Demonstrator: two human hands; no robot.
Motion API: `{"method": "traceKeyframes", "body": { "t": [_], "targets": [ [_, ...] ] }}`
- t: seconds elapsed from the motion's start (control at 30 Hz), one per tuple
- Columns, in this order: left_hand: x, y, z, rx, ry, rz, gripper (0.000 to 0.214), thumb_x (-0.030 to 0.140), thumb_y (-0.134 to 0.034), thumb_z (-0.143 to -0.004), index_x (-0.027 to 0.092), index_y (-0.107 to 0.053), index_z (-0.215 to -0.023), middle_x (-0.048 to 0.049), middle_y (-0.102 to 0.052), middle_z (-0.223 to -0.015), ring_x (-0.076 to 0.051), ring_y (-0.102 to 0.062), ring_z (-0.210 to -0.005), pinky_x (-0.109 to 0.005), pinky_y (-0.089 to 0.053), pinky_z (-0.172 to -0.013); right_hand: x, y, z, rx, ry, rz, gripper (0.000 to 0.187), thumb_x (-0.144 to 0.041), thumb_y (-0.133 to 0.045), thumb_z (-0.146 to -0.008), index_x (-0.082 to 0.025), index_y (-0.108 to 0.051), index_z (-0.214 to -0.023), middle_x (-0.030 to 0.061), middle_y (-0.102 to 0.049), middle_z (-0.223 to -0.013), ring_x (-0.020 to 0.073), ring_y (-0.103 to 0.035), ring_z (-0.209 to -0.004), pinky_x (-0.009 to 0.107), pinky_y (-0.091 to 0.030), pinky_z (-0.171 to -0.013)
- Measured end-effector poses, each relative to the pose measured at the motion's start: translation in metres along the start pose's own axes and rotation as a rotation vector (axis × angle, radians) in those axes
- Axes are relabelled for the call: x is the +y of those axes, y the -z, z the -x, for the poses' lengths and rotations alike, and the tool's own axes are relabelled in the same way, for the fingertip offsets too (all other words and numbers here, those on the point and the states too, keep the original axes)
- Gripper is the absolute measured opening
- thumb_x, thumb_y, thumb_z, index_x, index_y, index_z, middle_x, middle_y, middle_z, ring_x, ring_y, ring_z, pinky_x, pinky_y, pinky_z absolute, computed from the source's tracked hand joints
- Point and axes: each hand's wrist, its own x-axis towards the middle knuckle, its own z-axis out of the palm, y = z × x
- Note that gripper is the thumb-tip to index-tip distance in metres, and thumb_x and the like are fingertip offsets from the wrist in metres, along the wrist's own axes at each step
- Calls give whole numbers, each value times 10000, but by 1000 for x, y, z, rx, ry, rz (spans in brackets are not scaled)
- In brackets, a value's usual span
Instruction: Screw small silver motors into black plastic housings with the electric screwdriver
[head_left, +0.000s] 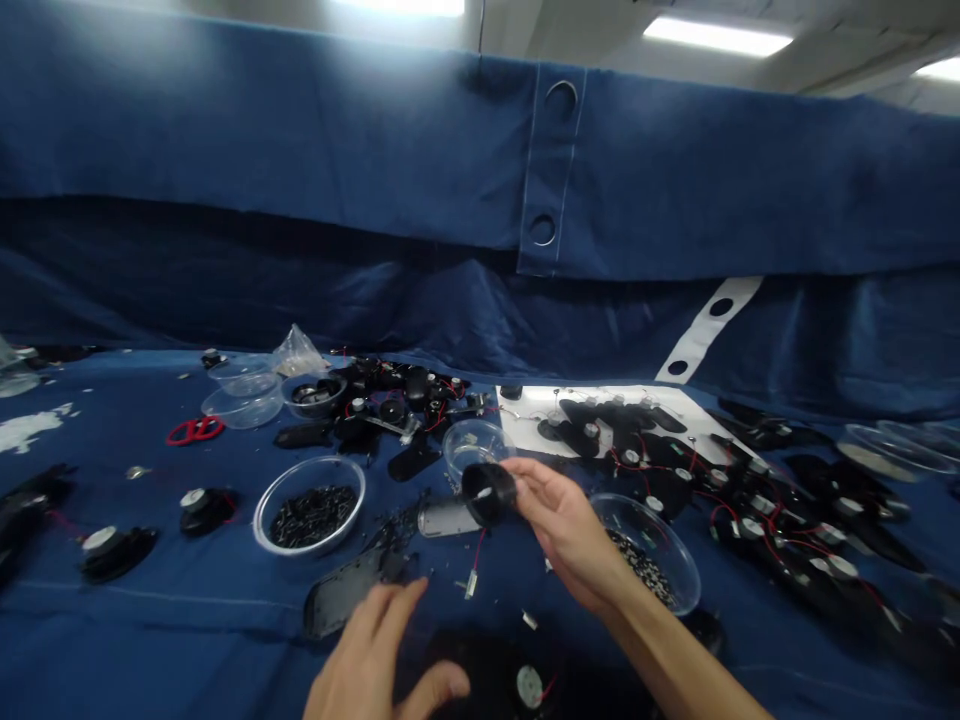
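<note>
My right hand (561, 525) grips a black, round, cup-like part (486, 494) by its right edge, held above the table with its hollow side partly showing. At the bottom my left hand (371, 660) is open, thumb and fingers apart, nothing visible in it. Just beyond those fingers lies a flat dark-grey cover (341, 592). A pale flat plate (448, 517) rests behind the held part, and a small metal piece with a red wire (472, 584) lies below it. Between my hands and the near edge, a dark part with a silver disc (529, 687) is partly hidden.
A clear bowl (259, 525) of black screws stands left; another clear bowl (694, 590) with small metal pieces is partly behind my right forearm. Red-handled scissors (195, 431) lie farther left. Wired black parts crowd a white sheet (517, 430) and the right side. A blue curtain (300, 140) hangs behind.
</note>
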Motion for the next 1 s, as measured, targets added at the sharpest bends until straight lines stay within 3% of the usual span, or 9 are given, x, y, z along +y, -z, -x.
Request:
{"method": "traceKeyframes", "body": {
  "t": [0.1,0.13,0.2,0.33,0.43,0.53,0.7,0.87,1.0],
  "targets": [
    [47,34,-75,61,-81,334,331,477,-760,-810,299,-766,-1089,-27,-708,-922,-225,-618,-761,-347,-536,-729,-24,24,-24,39,24,-144,349,-499,-678,-901,-243,-650,-1137,64,-724,-1067,211,-671,-950,395,-537,-901],
    [64,41,-109,26,-44,565,237,399,-803,-793,261,-783,-985,-22,-695,-865,-193,-580,-737,-300,-515,-699,-34,33,-35,49,37,-178,343,-492,-691,-893,-243,-653,-1125,59,-719,-1068,206,-669,-927,391,-556,-866],
    [97,47,-183,-66,-13,716,155,354,-745,-871,217,-770,-938,-16,-689,-842,-140,-558,-684,-240,-488,-617,-55,52,-60,76,74,-225,298,-445,-736,-870,-246,-662,-1079,28,-707,-1026,175,-656,-850,346,-577,-785],
    [139,22,-322,-210,208,949,201,279,-662,-954,138,-668,-1096,-60,-703,-1038,-165,-679,-816,-323,-593,-703,-84,84,-119,84,121,-226,200,-338,-789,-847,-213,-663,-938,-13,-673,-822,119,-605,-625,252,-536,-599],
    [149,-10,-388,-237,348,1093,324,320,-657,-957,163,-618,-1238,-94,-667,-1211,-225,-688,-981,-412,-613,-807,-88,101,-163,78,99,-205,228,-368,-770,-866,-180,-641,-856,10,-667,-762,129,-604,-572,255,-515,-538],
    [147,-42,-420,-229,430,1209,359,328,-654,-957,177,-602,-1278,-103,-644,-1271,-243,-675,-1034,-441,-606,-845,-77,112,-195,100,52,-204,230,-369,-729,-899,-171,-630,-838,19,-660,-734,131,-603,-565,266,-527,-537],
    [135,-70,-437,-192,479,1302,366,333,-655,-956,180,-600,-1284,-105,-636,-1290,-251,-670,-1055,-456,-600,-864,-52,120,-217,128,-13,-214,215,-329,-679,-932,-165,-611,-811,26,-647,-712,126,-605,-587,263,-540,-573],
    [133,-70,-442,-187,432,1229,361,338,-660,-952,167,-610,-1266,-109,-647,-1268,-248,-672,-1046,-450,-598,-864,-44,118,-219,98,-55,-141,279,-404,-510,-1034,-190,-567,-865,2,-639,-738,98,-601,-591,227,-532,-586],
    [133,-56,-447,-160,302,1045,353,336,-663,-950,173,-616,-1260,-106,-644,-1281,-254,-665,-1070,-466,-588,-889,-33,114,-228,-110,-238,79,246,-377,-556,-1021,-168,-603,-900,-20,-628,-700,95,-586,-522,219,-495,-490]
  ]
}}
